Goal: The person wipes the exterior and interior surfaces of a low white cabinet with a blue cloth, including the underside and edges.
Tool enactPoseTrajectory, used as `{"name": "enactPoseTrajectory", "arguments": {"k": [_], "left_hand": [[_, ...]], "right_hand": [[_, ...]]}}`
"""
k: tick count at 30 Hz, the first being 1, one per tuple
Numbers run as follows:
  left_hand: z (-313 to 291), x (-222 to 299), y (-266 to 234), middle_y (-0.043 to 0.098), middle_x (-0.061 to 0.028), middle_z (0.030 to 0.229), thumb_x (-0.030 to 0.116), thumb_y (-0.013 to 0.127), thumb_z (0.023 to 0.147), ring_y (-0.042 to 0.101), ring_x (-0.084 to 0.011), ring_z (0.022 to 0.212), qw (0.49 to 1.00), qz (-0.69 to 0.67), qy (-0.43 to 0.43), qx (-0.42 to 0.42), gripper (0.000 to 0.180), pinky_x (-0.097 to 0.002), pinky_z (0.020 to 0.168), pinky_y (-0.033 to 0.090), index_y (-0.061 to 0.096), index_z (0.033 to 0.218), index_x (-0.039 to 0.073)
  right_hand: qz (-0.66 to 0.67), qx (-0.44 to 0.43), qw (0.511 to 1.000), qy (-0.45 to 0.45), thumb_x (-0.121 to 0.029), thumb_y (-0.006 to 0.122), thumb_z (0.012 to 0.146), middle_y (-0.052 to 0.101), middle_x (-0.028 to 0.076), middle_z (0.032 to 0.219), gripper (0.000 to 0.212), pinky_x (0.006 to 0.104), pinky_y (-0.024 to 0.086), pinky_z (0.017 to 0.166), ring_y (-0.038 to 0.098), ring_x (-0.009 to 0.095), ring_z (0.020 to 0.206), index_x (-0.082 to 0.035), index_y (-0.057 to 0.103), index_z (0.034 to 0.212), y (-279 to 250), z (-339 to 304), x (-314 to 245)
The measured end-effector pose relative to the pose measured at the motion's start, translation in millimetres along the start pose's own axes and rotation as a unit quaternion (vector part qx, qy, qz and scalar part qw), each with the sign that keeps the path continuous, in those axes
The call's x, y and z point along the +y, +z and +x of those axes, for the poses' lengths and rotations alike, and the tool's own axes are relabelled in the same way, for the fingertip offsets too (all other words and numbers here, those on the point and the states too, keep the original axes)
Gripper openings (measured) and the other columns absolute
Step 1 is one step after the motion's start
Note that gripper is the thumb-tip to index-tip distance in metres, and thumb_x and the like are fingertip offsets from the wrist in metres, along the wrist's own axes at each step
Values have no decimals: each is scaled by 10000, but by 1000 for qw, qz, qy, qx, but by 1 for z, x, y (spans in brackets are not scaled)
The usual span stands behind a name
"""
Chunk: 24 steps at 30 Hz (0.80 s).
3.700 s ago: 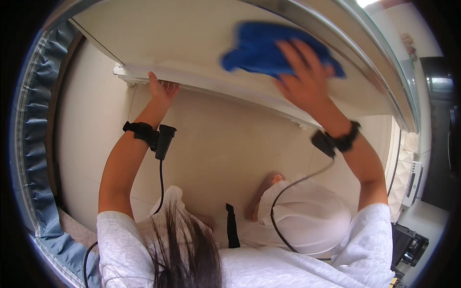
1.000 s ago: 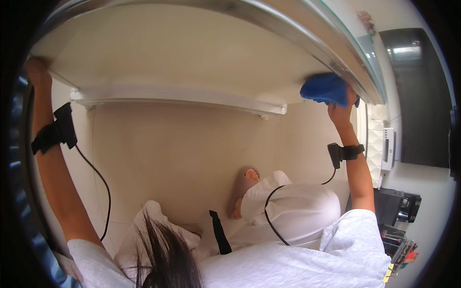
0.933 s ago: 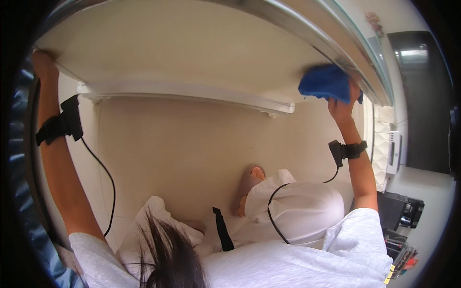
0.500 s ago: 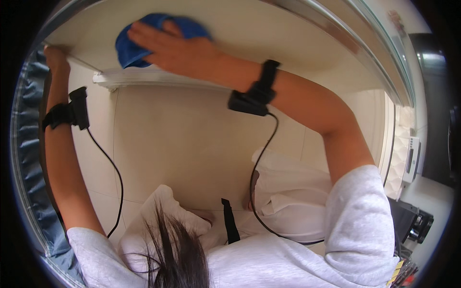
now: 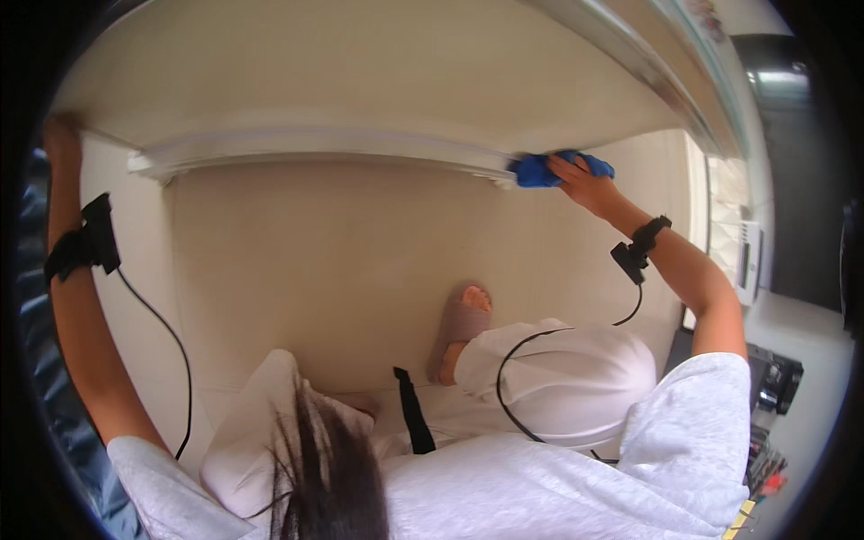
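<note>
My right hand (image 5: 582, 181) presses a blue cloth (image 5: 544, 169) against the front lip of a cream-coloured ledge (image 5: 324, 144), near its right end. My left hand (image 5: 61, 144) rests on the far left end of the same ledge, its fingers mostly hidden at the dark rim of the picture. Both wrists carry black bands with cables running down to my body.
A cream wall (image 5: 306, 261) drops below the ledge. A foot in a tan sandal (image 5: 457, 328) stands on the pale floor. A window frame (image 5: 720, 207) is at the right, dark equipment (image 5: 769, 382) lower right, and blue fabric (image 5: 45, 396) along the left edge.
My right hand swept the blue cloth from the left part of the ledge back to the right end of its front lip. My left hand stayed on the left end.
</note>
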<state>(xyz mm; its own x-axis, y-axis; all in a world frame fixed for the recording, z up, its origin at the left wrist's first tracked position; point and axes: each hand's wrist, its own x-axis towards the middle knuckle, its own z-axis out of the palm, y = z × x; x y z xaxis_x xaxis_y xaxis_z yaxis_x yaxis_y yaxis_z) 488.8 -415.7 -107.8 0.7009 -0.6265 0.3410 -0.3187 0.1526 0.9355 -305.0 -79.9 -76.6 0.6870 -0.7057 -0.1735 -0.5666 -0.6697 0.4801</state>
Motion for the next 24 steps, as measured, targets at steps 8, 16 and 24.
{"name": "enactPoseTrajectory", "arguments": {"k": [8,16,24], "left_hand": [[-69,-129,-43,531,-80,1102,275,383,806,506,-271,984,970,27,-232,62,406,-393,823,407,457,1137,51],[-284,-40,-2,485,-115,1030,563,349,775,440,-264,1033,743,-266,-569,-230,555,-361,868,379,459,1069,106],[-318,49,36,413,-122,1151,586,383,774,373,-325,1115,737,-326,-577,-137,669,-442,971,295,334,1179,56]], "right_hand": [[65,193,957,206,-22,622,610,521,54,1092,267,354,355,801,483,220,1003,-79,602,870,-123,-32,7],[-106,528,816,209,-51,619,636,537,137,958,333,383,401,773,504,340,921,-15,543,958,-61,23,39],[206,207,945,150,-150,588,663,517,56,1118,375,309,345,780,471,215,1026,-115,566,1035,29,44,-44]]}}
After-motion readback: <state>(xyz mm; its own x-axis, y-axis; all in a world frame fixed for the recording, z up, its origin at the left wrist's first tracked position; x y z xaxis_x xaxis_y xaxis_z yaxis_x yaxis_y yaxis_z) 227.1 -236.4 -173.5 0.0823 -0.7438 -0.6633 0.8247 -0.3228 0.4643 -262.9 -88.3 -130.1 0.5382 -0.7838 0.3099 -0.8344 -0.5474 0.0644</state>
